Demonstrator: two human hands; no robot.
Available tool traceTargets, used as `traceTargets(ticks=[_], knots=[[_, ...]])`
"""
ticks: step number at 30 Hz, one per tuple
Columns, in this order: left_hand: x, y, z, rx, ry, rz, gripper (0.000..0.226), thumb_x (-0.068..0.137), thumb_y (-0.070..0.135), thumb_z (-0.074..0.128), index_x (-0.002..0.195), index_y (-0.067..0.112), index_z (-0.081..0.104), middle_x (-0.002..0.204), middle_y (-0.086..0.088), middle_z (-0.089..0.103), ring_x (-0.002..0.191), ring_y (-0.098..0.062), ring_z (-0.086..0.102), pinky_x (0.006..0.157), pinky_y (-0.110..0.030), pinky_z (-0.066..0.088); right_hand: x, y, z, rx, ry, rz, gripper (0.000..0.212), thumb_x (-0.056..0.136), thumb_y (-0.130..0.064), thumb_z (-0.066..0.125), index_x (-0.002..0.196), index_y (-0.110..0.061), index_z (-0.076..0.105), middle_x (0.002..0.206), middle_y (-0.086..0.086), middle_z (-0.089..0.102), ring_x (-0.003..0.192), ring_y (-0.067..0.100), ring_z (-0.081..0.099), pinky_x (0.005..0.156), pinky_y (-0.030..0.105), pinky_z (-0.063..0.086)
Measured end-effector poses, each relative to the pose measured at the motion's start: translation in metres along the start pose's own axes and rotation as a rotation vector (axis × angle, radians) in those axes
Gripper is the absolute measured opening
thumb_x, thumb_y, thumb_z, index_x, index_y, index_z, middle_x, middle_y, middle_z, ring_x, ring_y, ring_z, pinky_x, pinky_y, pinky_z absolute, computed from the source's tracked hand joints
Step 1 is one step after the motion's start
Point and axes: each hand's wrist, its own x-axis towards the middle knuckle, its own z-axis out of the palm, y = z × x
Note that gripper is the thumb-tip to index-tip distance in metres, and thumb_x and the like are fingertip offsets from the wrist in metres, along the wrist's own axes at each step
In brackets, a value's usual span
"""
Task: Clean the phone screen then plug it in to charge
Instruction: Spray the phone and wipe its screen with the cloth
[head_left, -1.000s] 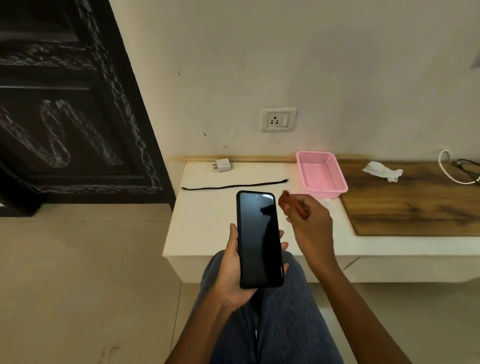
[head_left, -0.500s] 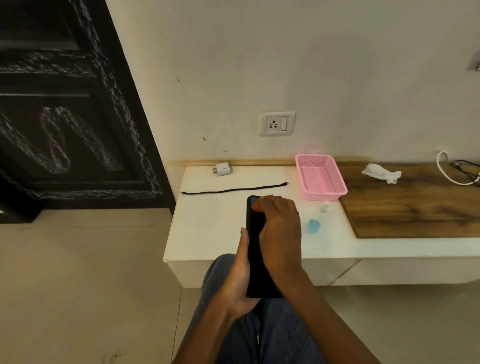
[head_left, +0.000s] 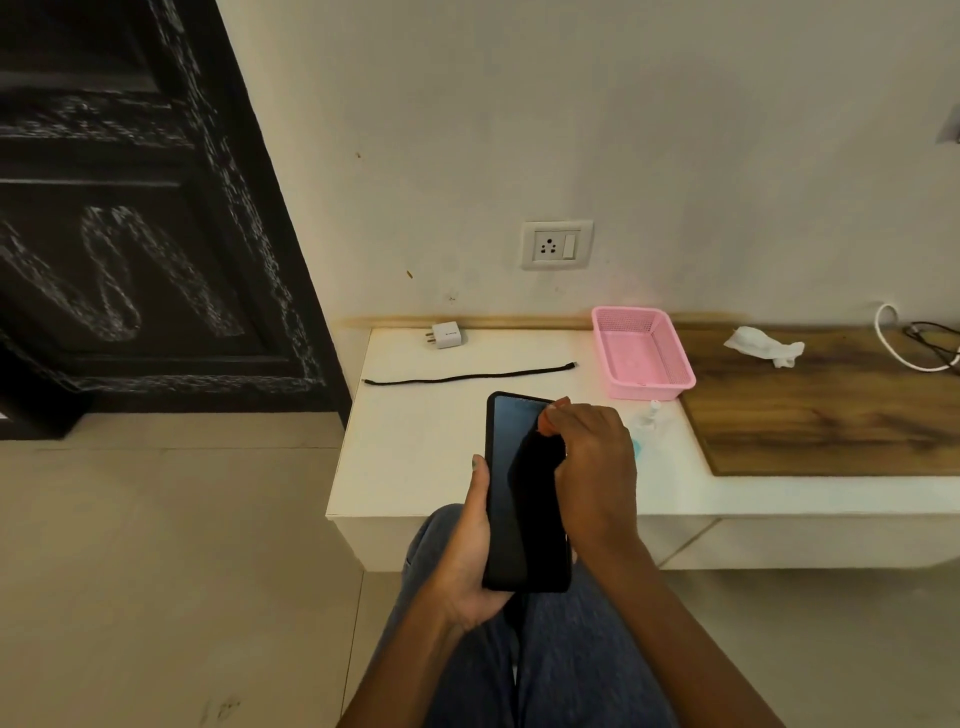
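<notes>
A black phone (head_left: 511, 488) stands upright over my lap with its dark screen facing me. My left hand (head_left: 470, 561) grips its lower left edge from behind. My right hand (head_left: 592, 467) is curled over the phone's right side and pinches a small orange cloth (head_left: 551, 415) against the screen's top right corner. On the white shelf (head_left: 415, 441) lie a white charger adapter (head_left: 445, 334) and a straight black cable (head_left: 467, 375). A wall socket (head_left: 556, 244) sits above them.
A pink basket (head_left: 641, 353) stands on the shelf, with a small clear spray bottle (head_left: 644, 423) lying in front of it, partly behind my right hand. A crumpled white tissue (head_left: 763, 345) and cords lie on the wooden board (head_left: 831, 415). A dark door is at the left.
My right hand came from the air beside the phone onto its screen, then slid from the top middle towards the top right corner. The left hand kept its hold.
</notes>
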Motion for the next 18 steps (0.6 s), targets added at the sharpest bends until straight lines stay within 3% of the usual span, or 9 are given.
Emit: traceTargets(ticks=[4, 9, 14, 16, 18], knots=[[0.000, 0.002, 0.000, 0.019, 0.002, -0.013, 0.067, 0.070, 0.075, 0.050, 0.106, 0.023, 0.074, 0.118, -0.013, 0.068, 0.110, -0.024, 0.065, 0.082, -0.034, 0.056, 0.003, -0.015, 0.004, 0.015, -0.032, -0.033, 0.032, 0.056, 0.020, 0.054, 0.074, -0.003, 0.065, 0.076, 0.008, 0.066, 0.072, 0.027, 0.055, 0.058, 0.037, 0.046], [-0.002, 0.004, 0.000, -0.011, -0.021, -0.030, 0.076, 0.060, 0.073, 0.065, 0.112, 0.018, 0.071, 0.122, -0.015, 0.065, 0.112, -0.026, 0.063, 0.084, -0.037, 0.055, 0.007, -0.036, 0.012, 0.014, -0.066, -0.147, 0.030, 0.066, 0.002, 0.038, 0.076, -0.003, 0.066, 0.076, 0.006, 0.066, 0.070, 0.025, 0.056, 0.061, 0.033, 0.048], [-0.003, 0.004, -0.007, -0.047, -0.002, -0.032, 0.072, 0.062, 0.073, 0.058, 0.107, 0.019, 0.073, 0.120, -0.015, 0.067, 0.109, -0.027, 0.064, 0.081, -0.037, 0.057, 0.002, -0.029, 0.013, 0.043, -0.179, -0.185, 0.027, 0.065, 0.006, 0.048, 0.082, -0.002, 0.068, 0.085, 0.009, 0.069, 0.078, 0.028, 0.061, 0.066, 0.039, 0.052], [-0.004, 0.003, -0.006, -0.094, -0.003, -0.038, 0.070, 0.067, 0.070, 0.057, 0.111, 0.018, 0.071, 0.123, -0.015, 0.065, 0.112, -0.026, 0.063, 0.086, -0.039, 0.056, -0.011, -0.029, 0.012, 0.047, -0.217, -0.196, 0.025, 0.065, 0.006, 0.052, 0.081, -0.005, 0.068, 0.085, 0.006, 0.068, 0.078, 0.025, 0.060, 0.065, 0.037, 0.052], [-0.005, 0.003, -0.003, -0.146, -0.029, -0.038, 0.067, 0.072, 0.066, 0.057, 0.114, 0.016, 0.070, 0.127, -0.013, 0.062, 0.114, -0.024, 0.060, 0.093, -0.039, 0.052, -0.025, -0.027, 0.013, 0.052, -0.237, -0.192, 0.030, 0.066, 0.008, 0.058, 0.089, -0.006, 0.070, 0.093, 0.005, 0.068, 0.086, 0.023, 0.061, 0.075, 0.034, 0.053]])
